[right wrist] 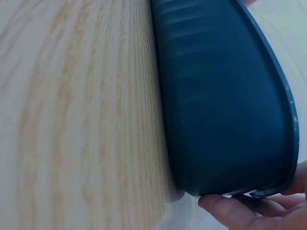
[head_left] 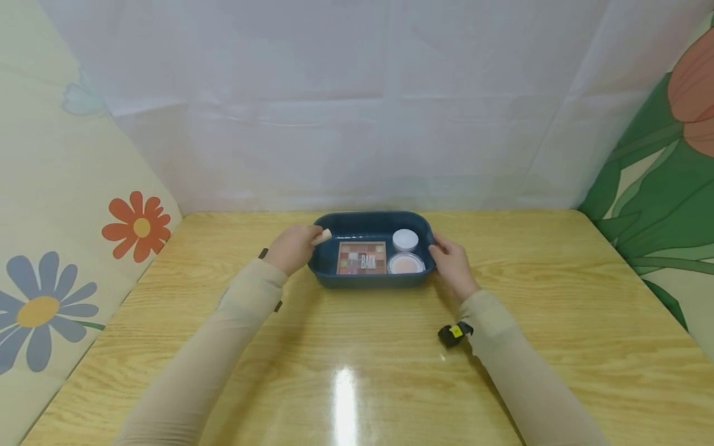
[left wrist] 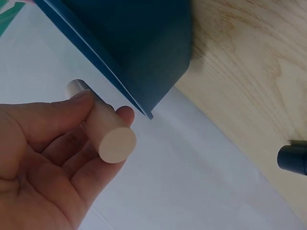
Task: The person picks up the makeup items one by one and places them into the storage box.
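A dark blue basin [head_left: 370, 282] stands on the table. Inside it lie an eyeshadow palette [head_left: 357, 258] marked "BACK", a white round jar [head_left: 405, 239] and a clear-rimmed round compact [head_left: 406, 263]. Over the basin's left rim, my left hand [head_left: 294, 249] pinches a beige cylindrical cosmetic tube [left wrist: 110, 134] between thumb and fingers. The tube has a shiny band near its far end and is apart from the rim in the left wrist view. At the right end, my right hand [head_left: 453, 266] grips the basin, thumb at the rim and fingers underneath.
The wooden table [head_left: 379, 347] runs back to a white cloth [head_left: 357, 124]. Floral panels stand at both sides. A small dark cylinder [left wrist: 292, 160] shows at the edge of the left wrist view; its kind cannot be told.
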{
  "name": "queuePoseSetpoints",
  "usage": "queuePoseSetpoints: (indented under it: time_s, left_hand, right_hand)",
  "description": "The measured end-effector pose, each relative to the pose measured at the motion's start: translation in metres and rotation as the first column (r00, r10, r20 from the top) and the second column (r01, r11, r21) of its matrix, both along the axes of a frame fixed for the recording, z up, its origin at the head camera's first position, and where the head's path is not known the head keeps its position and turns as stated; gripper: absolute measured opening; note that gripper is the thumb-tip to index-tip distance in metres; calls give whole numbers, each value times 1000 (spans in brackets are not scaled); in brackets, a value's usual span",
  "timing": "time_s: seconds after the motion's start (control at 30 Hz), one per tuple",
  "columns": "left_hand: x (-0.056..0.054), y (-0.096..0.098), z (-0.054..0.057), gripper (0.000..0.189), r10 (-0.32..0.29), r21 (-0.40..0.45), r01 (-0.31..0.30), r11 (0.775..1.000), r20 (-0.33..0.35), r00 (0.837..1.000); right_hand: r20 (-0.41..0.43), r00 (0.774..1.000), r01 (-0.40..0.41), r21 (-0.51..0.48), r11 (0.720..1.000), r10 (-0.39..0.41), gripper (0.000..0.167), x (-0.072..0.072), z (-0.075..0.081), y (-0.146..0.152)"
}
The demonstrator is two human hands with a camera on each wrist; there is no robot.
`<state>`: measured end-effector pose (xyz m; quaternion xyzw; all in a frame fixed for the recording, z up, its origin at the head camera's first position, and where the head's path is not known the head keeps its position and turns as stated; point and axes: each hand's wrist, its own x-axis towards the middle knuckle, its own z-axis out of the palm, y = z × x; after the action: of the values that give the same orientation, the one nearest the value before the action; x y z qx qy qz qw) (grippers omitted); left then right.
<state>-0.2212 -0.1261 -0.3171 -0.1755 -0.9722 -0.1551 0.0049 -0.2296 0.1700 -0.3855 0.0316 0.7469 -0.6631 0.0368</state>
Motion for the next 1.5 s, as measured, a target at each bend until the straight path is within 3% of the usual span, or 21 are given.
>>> queuePoseSetpoints:
  time_s: [0.2, 0.67, 0.87, 1.5]
  left_hand:
    - [-1, 3, 1, 20, -1, -10, 1, 1000, -10, 1000]
    - [-10, 9, 5, 28, 2, 9, -2, 1000, 50, 999]
    - [-13, 13, 6, 26, -21, -8, 22, 1000, 41, 999]
    - [-20, 31, 12, 31, -74, -60, 81, 995, 107, 992]
  right_hand:
    - [7, 1000, -3, -13, 1000, 3, 48, 1, 2, 0]
    - [-4, 1000, 0, -20, 1000, 0, 47, 2, 0, 0]
    - [0, 1000, 1, -5, 1000, -1, 48, 2, 0, 0]
    - [49, 999, 12, -38, 999, -10, 48, 1, 3, -1]
